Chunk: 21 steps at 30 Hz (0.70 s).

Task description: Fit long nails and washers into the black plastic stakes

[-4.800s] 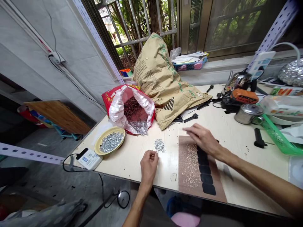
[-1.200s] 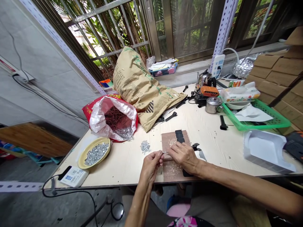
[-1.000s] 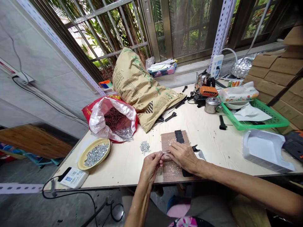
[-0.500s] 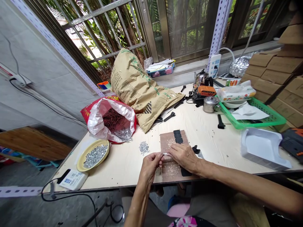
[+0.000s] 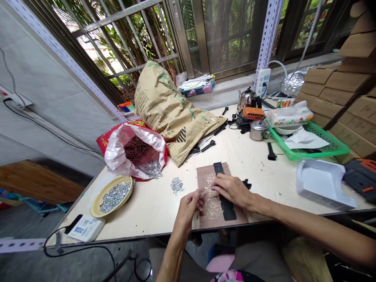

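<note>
A brown board (image 5: pixel 205 176) with a row of black pads (image 5: pixel 226 205) and a scatter of tiny pale bits lies at the table's near edge. My right hand (image 5: pixel 232 189) rests on the board, fingers pinched at its left part. My left hand (image 5: pixel 189 205) is at the board's left edge, fingers curled in a pinch close to the right fingertips. What the pinches hold is too small to make out. A small heap of silvery metal pieces (image 5: pixel 176 184) lies just left of the board.
A yellow dish (image 5: pixel 96 201) of metal pieces, a red-and-white bag (image 5: pixel 116 150) of nails and a tall brown sack (image 5: pixel 167 105) stand to the left and behind. A green basket (image 5: pixel 337 147), a kettle (image 5: pixel 246 98), a white tray (image 5: pixel 320 182) and cardboard boxes (image 5: pixel 346 92) sit to the right.
My hands came together at the board from apart. In the last second the right hand slid a little forward on the board and the thin piece between the fingertips no longer shows.
</note>
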Available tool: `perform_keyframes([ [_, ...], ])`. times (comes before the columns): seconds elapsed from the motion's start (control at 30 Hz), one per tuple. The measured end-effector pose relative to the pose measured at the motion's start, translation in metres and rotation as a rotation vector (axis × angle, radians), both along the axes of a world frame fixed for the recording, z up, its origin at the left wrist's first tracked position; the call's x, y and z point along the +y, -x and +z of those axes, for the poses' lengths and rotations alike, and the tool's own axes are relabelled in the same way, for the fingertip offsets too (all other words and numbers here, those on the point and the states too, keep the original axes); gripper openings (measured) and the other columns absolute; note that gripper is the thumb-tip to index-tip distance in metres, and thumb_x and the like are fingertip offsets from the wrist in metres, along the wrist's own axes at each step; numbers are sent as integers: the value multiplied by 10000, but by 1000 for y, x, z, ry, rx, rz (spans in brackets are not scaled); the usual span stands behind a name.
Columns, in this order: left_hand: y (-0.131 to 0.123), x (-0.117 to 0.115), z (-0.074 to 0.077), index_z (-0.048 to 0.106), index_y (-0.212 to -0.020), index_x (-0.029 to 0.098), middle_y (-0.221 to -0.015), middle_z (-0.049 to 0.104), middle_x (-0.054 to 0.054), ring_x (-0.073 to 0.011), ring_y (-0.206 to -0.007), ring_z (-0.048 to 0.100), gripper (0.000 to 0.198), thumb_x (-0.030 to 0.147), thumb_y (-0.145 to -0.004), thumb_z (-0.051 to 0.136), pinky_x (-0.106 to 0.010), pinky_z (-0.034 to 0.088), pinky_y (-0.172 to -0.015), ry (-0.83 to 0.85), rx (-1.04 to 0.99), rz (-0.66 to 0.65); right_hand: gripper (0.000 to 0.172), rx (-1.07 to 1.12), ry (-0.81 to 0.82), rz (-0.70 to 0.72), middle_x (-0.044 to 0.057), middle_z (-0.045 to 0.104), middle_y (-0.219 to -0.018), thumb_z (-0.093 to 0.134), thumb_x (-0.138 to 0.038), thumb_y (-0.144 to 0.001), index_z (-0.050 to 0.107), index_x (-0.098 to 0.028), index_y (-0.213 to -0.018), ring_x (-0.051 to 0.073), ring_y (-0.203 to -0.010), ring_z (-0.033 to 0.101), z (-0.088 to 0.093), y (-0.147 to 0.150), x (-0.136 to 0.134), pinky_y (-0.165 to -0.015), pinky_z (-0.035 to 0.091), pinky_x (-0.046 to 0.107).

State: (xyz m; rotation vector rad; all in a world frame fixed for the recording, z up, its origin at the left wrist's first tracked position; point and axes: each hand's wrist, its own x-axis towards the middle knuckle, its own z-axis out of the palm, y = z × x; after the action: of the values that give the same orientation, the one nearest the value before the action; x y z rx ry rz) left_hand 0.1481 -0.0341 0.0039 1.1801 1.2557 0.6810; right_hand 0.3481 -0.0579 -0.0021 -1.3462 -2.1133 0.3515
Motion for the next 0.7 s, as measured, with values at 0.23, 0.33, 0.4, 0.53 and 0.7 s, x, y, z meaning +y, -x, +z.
perform_keyframes([
  [0.23,-11,-16,-28,531,-1257,165,-1342,501,-128,-260,-1296,374,459,402,-888,397,-463,297,-1072,-602,503,-81,195,-234,-76,-156,42,574,-860,461,-303,-931,617,-197,-881,173,-840,491,-20,-64,47,-673,414,253],
  [0.33,-23,-25,-43,371,-1375,120,-1461,339,-137,-257,-1379,206,530,378,-912,355,-479,252,-1102,-682,634,-180,226,-281,-100,-122,54,576,-832,449,-291,-937,613,-170,-840,169,-810,480,-24,-73,62,-647,403,251],
  [0.4,-28,-29,-50,308,-1403,104,-1482,288,-146,-259,-1386,174,554,375,-921,337,-488,246,-1105,-727,699,-209,253,-285,-110,-58,45,572,-800,420,-253,-950,602,-161,-800,156,-787,481,-24,-71,56,-650,403,249],
  [0.53,-31,-29,-57,262,-1420,103,-1491,263,-150,-251,-1388,169,545,351,-936,301,-492,253,-1103,-804,753,-216,302,-345,-236,424,20,549,-748,348,-147,-960,571,-165,-757,138,-728,475,-19,-59,25,-608,392,248],
  [0.7,-30,-28,-56,222,-1433,112,-1502,237,-138,-243,-1394,143,543,330,-942,302,-495,250,-1106,-796,780,-221,307,-159,-165,259,15,557,-712,354,-192,-969,577,-145,-762,122,-680,483,-14,-64,38,-588,431,237],
])
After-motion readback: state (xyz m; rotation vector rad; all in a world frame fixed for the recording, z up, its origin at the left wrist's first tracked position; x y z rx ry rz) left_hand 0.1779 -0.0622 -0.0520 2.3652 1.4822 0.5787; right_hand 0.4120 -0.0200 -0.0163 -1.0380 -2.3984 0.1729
